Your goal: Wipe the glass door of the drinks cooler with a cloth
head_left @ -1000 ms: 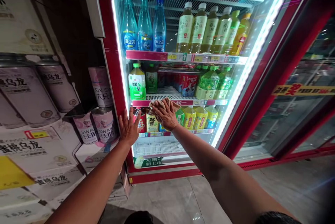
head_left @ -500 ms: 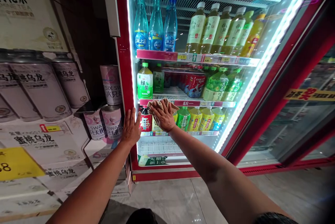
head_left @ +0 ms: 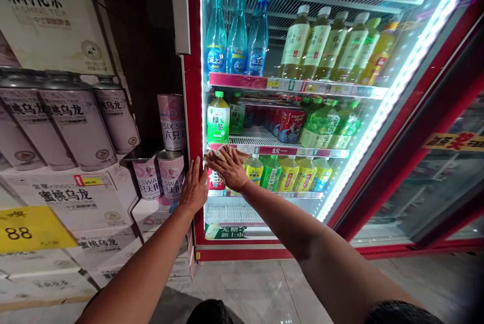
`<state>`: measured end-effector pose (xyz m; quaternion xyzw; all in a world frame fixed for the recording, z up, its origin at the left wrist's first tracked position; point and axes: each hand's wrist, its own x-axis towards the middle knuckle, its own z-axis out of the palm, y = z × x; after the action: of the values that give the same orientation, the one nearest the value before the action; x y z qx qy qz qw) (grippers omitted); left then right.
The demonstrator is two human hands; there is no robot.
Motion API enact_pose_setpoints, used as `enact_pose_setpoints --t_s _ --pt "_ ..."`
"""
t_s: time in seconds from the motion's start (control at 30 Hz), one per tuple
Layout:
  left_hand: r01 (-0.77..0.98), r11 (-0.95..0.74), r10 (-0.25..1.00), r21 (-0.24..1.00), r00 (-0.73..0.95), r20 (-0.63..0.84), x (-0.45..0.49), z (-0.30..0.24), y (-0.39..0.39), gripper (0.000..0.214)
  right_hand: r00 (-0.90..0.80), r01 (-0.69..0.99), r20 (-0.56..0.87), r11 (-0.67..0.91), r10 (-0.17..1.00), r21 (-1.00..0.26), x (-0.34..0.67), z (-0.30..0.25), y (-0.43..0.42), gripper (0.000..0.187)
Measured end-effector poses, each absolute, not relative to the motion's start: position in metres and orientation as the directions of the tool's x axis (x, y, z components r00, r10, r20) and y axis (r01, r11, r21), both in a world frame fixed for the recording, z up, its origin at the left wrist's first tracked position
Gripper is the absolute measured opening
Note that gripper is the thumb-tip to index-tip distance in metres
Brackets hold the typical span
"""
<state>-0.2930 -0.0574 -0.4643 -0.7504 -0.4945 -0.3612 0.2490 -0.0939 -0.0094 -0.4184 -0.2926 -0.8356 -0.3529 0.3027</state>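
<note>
My right hand presses a brown cloth against the glass front of a lit drinks fridge, its fingers spread over the fabric. Behind the cloth, parts of the third shelf's edge and some bottles are hidden. Just to the left, my left hand rests with fingers extended on the red fridge frame and holds nothing. Above both hands, a green tea bottle stands at the left end of a shelf.
Stacked cartons and tall cans stand left of the fridge, with smaller pink cans close to my left hand. Blue bottles line an upper shelf. Another red-framed fridge is at right, above grey floor tiles.
My right hand has slid the cloth left across the glass, closer to my left hand. The left hand stays on the frame. The view has shifted a little left.
</note>
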Motion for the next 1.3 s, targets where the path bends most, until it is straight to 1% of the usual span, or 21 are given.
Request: enact_pose_setpoints --t_s 0.1,0.13,0.2,0.27,0.37,0.47,0.63,0.7,0.8,0.87,1.0,1.1,1.17,1.23,1.3 --pt "0.913 -0.407 0.571 -0.006 0.260 0.779 -0.297 -0.465 -0.060 0.063 -0.753 0.597 0.612 0.642 0.241 0.482 -0.091 -0.416 -0.010 0.055" --pt "0.914 -0.406 0.574 0.000 0.255 0.778 -0.298 -0.463 -0.061 0.061 -0.766 0.580 0.601 0.652 0.230 0.489 -0.091 -0.411 -0.009 0.054" --pt "0.921 -0.388 0.585 0.011 0.237 0.776 -0.298 -0.458 -0.063 0.057 -0.744 0.598 0.629 0.646 0.227 0.474 -0.097 -0.395 -0.007 0.053" --pt "0.934 -0.358 0.611 0.023 0.215 0.762 -0.297 -0.452 -0.064 0.053 -0.677 0.664 0.692 0.615 0.253 0.425 -0.112 -0.376 -0.004 0.055" --pt "0.945 -0.321 0.665 0.054 0.184 0.724 -0.296 -0.449 -0.067 0.056 -0.601 0.731 0.744 0.576 0.291 0.365 -0.139 -0.357 -0.002 0.058" --pt "0.945 -0.316 0.685 0.079 0.170 0.708 -0.299 -0.456 -0.070 0.059 -0.611 0.723 0.729 0.591 0.307 0.357 -0.153 -0.364 -0.004 0.055" --pt "0.944 -0.321 0.683 0.076 0.175 0.709 -0.309 -0.468 -0.075 0.041 -0.764 0.579 0.578 0.698 0.287 0.420 -0.143 -0.387 -0.012 0.050" --pt "0.945 -0.318 0.679 0.079 0.168 0.715 -0.310 -0.469 -0.076 0.039 -0.759 0.585 0.584 0.694 0.288 0.419 -0.141 -0.386 -0.012 0.052" --pt "0.947 -0.309 0.669 0.089 0.150 0.728 -0.307 -0.469 -0.075 0.044 -0.674 0.675 0.658 0.643 0.337 0.362 -0.147 -0.384 -0.010 0.058" --pt "0.949 -0.299 0.661 0.100 0.131 0.739 -0.303 -0.473 -0.076 0.048 -0.646 0.697 0.675 0.636 0.357 0.332 -0.151 -0.395 -0.009 0.060" --pt "0.945 -0.299 0.600 0.133 0.077 0.796 -0.300 -0.483 -0.080 0.051 -0.744 0.585 0.605 0.714 0.283 0.385 -0.144 -0.431 -0.010 0.057" --pt "0.937 -0.330 0.539 0.119 0.083 0.838 -0.300 -0.484 -0.082 0.054 -0.782 0.533 0.577 0.734 0.237 0.422 -0.132 -0.436 -0.010 0.055" --pt "0.933 -0.347 0.502 0.093 0.101 0.859 -0.300 -0.480 -0.080 0.062 -0.737 0.584 0.626 0.705 0.255 0.401 -0.127 -0.426 -0.008 0.056" --pt "0.929 -0.364 0.470 0.064 0.124 0.874 -0.297 -0.474 -0.074 0.073 -0.659 0.666 0.692 0.658 0.296 0.353 -0.124 -0.416 -0.007 0.058" --pt "0.920 -0.391 0.456 0.031 0.164 0.875 -0.292 -0.471 -0.067 0.082 -0.609 0.713 0.722 0.625 0.328 0.318 -0.121 -0.417 -0.006 0.061"
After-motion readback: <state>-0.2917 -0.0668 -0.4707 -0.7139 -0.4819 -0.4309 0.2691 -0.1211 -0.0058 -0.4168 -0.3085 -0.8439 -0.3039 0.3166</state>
